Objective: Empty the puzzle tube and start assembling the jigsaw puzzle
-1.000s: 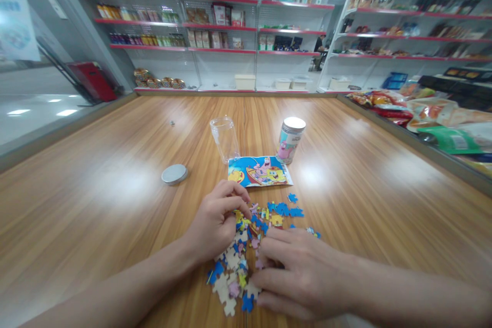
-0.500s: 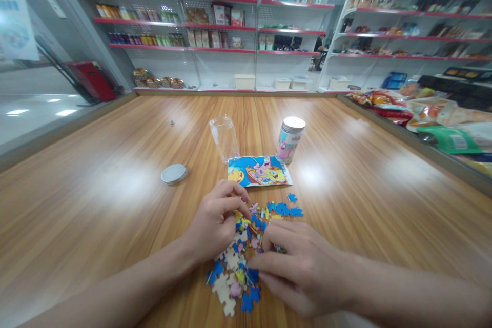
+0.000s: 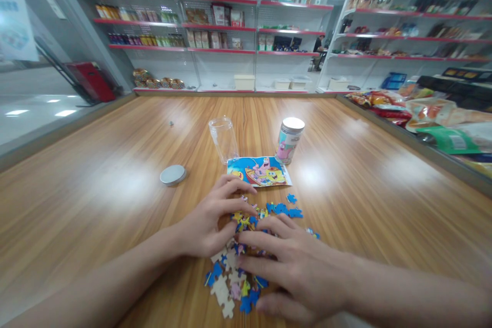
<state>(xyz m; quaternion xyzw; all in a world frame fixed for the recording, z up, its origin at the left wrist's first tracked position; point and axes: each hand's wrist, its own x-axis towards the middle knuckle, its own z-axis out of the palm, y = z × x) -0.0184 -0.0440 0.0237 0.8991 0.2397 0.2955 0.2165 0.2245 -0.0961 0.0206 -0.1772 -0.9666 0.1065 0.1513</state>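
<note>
A heap of small jigsaw pieces (image 3: pixel 234 282), blue, yellow, pink and pale, lies on the wooden table (image 3: pixel 96 174) in front of me. My left hand (image 3: pixel 209 220) rests on the heap's left side with its fingers spread over the pieces. My right hand (image 3: pixel 295 269) lies flat on the heap from the right, fingers apart and pointing left, covering part of it. The fingertips of both hands almost meet over the pieces. A few loose blue pieces (image 3: pixel 286 209) lie just beyond the hands.
A cartoon picture card (image 3: pixel 259 171) lies beyond the heap. Behind it stand an empty clear jar (image 3: pixel 223 139) and a printed tin with a silver lid (image 3: pixel 289 140). A round grey lid (image 3: pixel 172 175) lies to the left. Snack bags (image 3: pixel 423 113) line the right edge; shelves stand behind.
My left hand has uncurled from a pinch and spread flat over the pieces. My right hand has slid left and nearer, pushing pieces together under it.
</note>
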